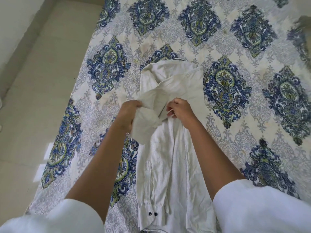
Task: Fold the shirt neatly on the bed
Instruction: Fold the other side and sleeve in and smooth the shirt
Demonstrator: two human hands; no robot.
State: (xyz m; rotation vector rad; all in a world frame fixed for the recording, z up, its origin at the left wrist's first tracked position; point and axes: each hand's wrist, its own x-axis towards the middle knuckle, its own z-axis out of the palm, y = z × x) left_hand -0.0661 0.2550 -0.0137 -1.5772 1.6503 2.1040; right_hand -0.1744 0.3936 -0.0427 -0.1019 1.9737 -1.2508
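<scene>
Patterned bed (235,47): one shirt (168,165), left hand (129,115), right hand (180,111) gripping.

Bare patterned bedspread (252,81) open on both sides of the shirt (168,157), no obstacles.

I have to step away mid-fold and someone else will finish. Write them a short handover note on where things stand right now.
Left hand: closed on a bunch of shirt fabric, lifted off the bed.
Right hand: pinching the shirt near its middle.
Shirt: pale, lying lengthwise on the patterned bedspread, narrowed into a long strip; a cuff with two dark buttons lies at the near end.
Done: sides appear folded inward.
Left: bring the lifted part over, fold the length down, smooth wrinkles.
</scene>
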